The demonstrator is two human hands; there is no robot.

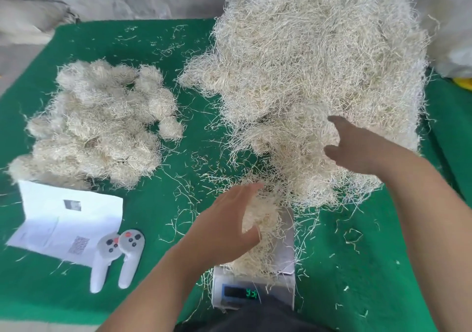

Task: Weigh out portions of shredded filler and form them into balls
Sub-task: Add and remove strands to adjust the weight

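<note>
Scale heaped with filler portion, left hand touching it

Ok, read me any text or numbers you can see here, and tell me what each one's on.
Scale display: green digits lit, too blurred to read.
Paper: a small picture and a QR-like code, print too small to read.
Two controllers: buttons only, no readable marks.
Nothing else bears text.

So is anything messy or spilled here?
Yes. Loose filler strands are scattered all over the green mat, away from the big pile. Some hang off the scale and partly cover its display.
</note>
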